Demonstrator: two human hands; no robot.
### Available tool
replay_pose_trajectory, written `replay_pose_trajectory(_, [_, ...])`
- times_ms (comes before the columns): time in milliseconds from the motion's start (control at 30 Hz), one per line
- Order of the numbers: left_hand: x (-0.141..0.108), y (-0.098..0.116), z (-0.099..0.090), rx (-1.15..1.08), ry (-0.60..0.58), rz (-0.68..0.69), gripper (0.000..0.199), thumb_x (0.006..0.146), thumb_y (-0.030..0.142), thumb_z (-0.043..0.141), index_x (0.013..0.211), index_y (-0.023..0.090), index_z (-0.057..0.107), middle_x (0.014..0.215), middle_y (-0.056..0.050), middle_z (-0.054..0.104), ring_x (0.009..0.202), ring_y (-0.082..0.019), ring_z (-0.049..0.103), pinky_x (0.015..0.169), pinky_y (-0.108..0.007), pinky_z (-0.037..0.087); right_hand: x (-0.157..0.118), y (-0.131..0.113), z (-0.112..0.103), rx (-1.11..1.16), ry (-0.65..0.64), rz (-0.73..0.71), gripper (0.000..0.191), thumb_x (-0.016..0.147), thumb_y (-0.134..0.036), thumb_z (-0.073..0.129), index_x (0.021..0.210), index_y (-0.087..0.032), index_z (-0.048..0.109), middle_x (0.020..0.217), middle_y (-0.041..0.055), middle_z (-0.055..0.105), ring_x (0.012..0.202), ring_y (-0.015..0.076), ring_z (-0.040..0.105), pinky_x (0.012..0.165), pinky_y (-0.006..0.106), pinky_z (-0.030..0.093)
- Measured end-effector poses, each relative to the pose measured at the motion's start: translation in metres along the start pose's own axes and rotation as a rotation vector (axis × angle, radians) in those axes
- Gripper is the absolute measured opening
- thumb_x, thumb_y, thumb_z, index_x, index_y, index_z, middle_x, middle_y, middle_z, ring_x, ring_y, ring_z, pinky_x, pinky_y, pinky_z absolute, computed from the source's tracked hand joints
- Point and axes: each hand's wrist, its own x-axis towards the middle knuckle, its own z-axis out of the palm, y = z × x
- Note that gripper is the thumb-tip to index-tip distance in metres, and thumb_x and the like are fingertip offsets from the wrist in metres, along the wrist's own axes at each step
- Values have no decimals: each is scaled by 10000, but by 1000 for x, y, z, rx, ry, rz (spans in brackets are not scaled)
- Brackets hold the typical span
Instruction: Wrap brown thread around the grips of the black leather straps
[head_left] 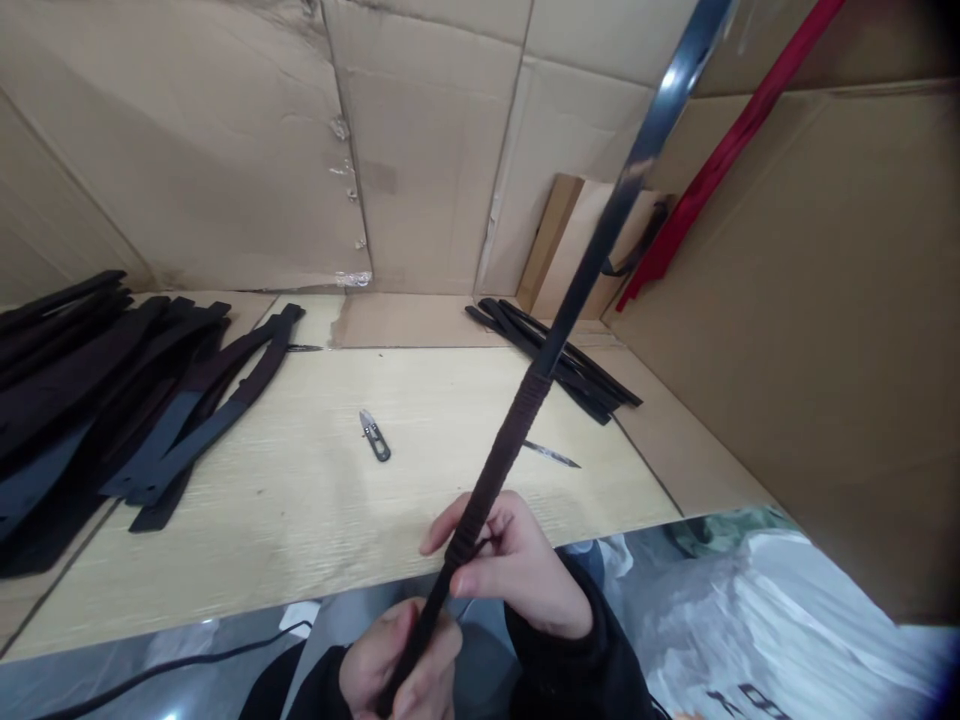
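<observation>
A long, slender dark shaft (pixel 583 275) runs from the bottom middle to the upper right. Its far part is glossy, and the top end lies outside the picture. Brown cord wrapping (pixel 504 458) covers its middle in tight turns. My left hand (pixel 405 660) is closed in a fist around the plain lower end. At the wrapping's lower edge my right hand (pixel 517 565) curls round the shaft, thumb against its side and index finger behind it. A short dark strand shows near those fingers; whether they pinch it is unclear.
Thread snips (pixel 375 436) and a thin pointed blade (pixel 553 455) lie on the pale table (pixel 300 540). Dark curved strips (pixel 187 400) are heaped at left, thinner black strips (pixel 585 375) at back right. Cardboard walls (pixel 427 150) surround it; a red strip (pixel 720 160) hangs right.
</observation>
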Motion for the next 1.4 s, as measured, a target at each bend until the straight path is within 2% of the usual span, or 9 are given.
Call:
replay_pose_trajectory(100, [-1,15,5,86,85,-78,677,677,847,245,526,199,366,185,75,246,144,-47,183,348,-196,233,-1,-1,4,-26,110,-67,169,637,-269,779,682,-149,669,581,-16,549,507,64,444,507,194,410])
replay_pose_trajectory(200, [-1,44,19,296,222,4,622,723,768,387,747,158,506,317,40,469,217,-53,306,385,-180,242,-1,2,3,-118,261,-96,225,678,-315,755,635,-148,610,585,-16,548,521,74,460,498,195,394])
replay_pose_trajectory(267, [-1,59,29,499,466,-21,541,799,658,420,861,137,552,447,-12,593,352,-101,486,412,-192,328,0,5,2,-211,351,-94,259,704,-337,737,625,-149,578,571,-22,534,509,75,456,476,194,373])
replay_pose_trajectory(333, [1,65,37,718,721,81,385,832,526,493,861,150,572,596,-34,653,587,-123,604,586,-207,445,2,6,1,-312,431,-94,272,725,-358,716,633,-152,564,576,-17,535,518,88,468,470,203,372])
replay_pose_trajectory(400, [4,62,43,893,847,175,308,827,470,535,853,166,571,700,-23,651,702,-114,604,690,-197,454,5,8,0,-391,489,-104,266,739,-370,698,654,-152,572,602,-7,550,545,99,481,483,210,384])
replay_pose_trajectory(567, [15,46,47,922,1001,174,395,864,544,405,729,175,447,504,63,413,420,-47,383,433,-168,300,11,13,1,-422,508,-105,240,742,-375,690,780,-143,641,710,28,615,671,140,553,589,240,448])
replay_pose_trajectory(733, [16,43,46,953,1092,210,414,859,561,394,697,180,404,519,60,421,426,-44,384,434,-161,288,10,16,1,-399,522,-76,291,758,-407,673,847,-131,658,786,56,647,745,174,593,688,285,472])
replay_pose_trajectory(1000, [11,47,50,1202,1099,166,393,884,521,370,723,176,471,523,39,430,482,-71,418,501,-187,290,9,6,-5,-209,516,-150,206,762,-369,688,775,-165,659,769,32,671,739,145,588,708,262,466])
replay_pose_trajectory(1400, [8,43,47,1511,1127,274,398,911,470,325,770,186,565,499,36,510,444,-89,485,474,-183,351,7,8,-6,-193,563,-195,206,783,-371,684,766,-166,672,699,-19,613,606,56,468,569,158,394])
